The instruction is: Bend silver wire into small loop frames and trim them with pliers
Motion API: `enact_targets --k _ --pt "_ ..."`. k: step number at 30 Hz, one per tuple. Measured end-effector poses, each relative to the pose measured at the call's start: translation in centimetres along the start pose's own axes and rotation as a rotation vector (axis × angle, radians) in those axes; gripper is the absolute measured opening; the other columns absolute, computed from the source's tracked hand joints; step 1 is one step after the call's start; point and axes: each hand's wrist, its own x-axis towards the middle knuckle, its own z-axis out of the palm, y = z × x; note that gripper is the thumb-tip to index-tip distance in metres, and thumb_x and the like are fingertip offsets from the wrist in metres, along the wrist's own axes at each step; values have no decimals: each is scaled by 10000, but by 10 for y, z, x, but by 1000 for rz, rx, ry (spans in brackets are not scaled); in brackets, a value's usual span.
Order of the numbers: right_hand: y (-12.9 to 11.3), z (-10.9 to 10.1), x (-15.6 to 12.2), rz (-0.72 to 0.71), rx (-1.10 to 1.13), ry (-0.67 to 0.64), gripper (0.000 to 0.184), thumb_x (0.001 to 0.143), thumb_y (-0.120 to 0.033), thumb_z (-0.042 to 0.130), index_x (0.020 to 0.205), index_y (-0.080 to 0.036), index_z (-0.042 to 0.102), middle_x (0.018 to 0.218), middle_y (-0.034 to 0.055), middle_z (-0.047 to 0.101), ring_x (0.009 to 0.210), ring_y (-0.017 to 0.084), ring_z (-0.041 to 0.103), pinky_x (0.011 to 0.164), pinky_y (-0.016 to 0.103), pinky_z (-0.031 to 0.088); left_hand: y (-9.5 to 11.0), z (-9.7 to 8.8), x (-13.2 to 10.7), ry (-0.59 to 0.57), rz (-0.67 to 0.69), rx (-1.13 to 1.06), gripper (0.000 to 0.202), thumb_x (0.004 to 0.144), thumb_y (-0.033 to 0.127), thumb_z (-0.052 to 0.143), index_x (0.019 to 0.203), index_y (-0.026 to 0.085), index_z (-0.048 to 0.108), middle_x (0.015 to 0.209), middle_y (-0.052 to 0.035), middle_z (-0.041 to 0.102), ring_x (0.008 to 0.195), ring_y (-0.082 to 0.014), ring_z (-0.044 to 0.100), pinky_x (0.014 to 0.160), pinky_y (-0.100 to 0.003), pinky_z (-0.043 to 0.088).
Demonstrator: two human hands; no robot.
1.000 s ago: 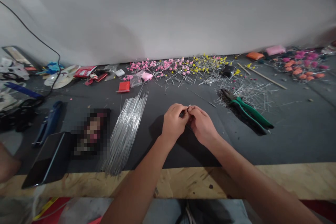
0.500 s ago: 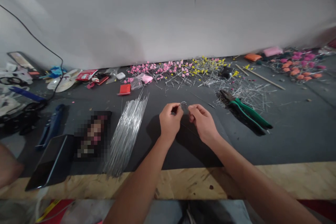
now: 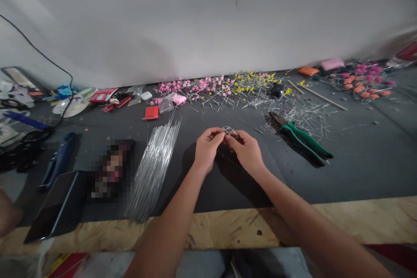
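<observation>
Right of the bundle of straight wires (image 3: 155,167), the left hand (image 3: 206,150) and the right hand (image 3: 247,150) meet above the dark tabletop (image 3: 198,200). The left thumb and forefinger pinch a thin bent wire (image 3: 230,130); the right thumb and forefinger press together on it too, close beside the left tips. The bent wire curves up past the fingertips, level with the bundle's far end. The other fingers curl inward, and how tightly I cannot tell.

Dark surface runs between the bundle and the left wrist. Further right of the bundle, beyond the right hand, lie pliers (image 3: 308,140) with green handles, leaving another dark strip between them and the right forearm. The bundle's near end reaches the wooden front edge (image 3: 224,226), and both forearms cross that edge. Behind the bundle, pink-tipped wires (image 3: 208,86) crowd the foot of the wall (image 3: 195,17), with yellow-tipped wires (image 3: 257,79) to their right.

Just beyond the bundle's far end sits a small red packet (image 3: 151,112). Left of the bundle are a blurred-out item (image 3: 112,171), then a dark phone (image 3: 55,206). A larger red packet (image 3: 103,94), beyond and left of the bundle, bears pale marks too small to read.
</observation>
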Motion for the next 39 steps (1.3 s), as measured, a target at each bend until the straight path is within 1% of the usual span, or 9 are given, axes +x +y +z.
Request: enact_targets --k 5,10,18,23,31,39 --pt "-1 -2 -1 -23 -45 35 187 728 -381 603 799 -213 645 613 -9 602 540 126 518 554 266 402 6 -6 2 -103 -98 -138 154 714 277 612 788 143 623 744 -33 642 669 -120 598 671 -296 488" --pt "-2 -1 -2 -29 -99 29 216 737 -387 584 809 -191 639 601 -11 598 535 128 535 555 262 416 10 -8 1 -134 -150 -178 181 706 297 658 790 140 630 730 -10 625 647 -96 574 676 -265 463" --pt "-3 -1 -3 -49 -139 31 190 747 -370 565 775 -193 627 584 -14 585 529 128 537 540 255 416 9 -11 3 -163 -157 -146 184 694 288 674 809 147 644 773 -18 623 673 -96 555 673 -257 429" --pt "-2 -2 -3 -49 -163 30 203 747 -377 554 770 -189 626 580 -8 584 527 132 541 538 257 416 10 -14 5 -160 -151 -99 177 676 274 689 790 144 653 762 -20 628 674 -96 555 666 -249 415" --pt "-2 -1 -4 -53 -170 12 185 758 -363 549 733 -192 617 546 -23 549 512 119 510 516 238 383 10 -18 6 -153 -151 -29 188 663 274 696 795 144 662 737 -17 639 642 -91 557 681 -258 431" --pt "-1 -3 -4 -48 -219 14 192 761 -366 538 718 -194 610 525 -33 531 495 115 485 500 236 359 9 -20 6 -156 -136 19 195 673 282 686 810 146 661 747 -20 639 663 -96 561 692 -259 441"
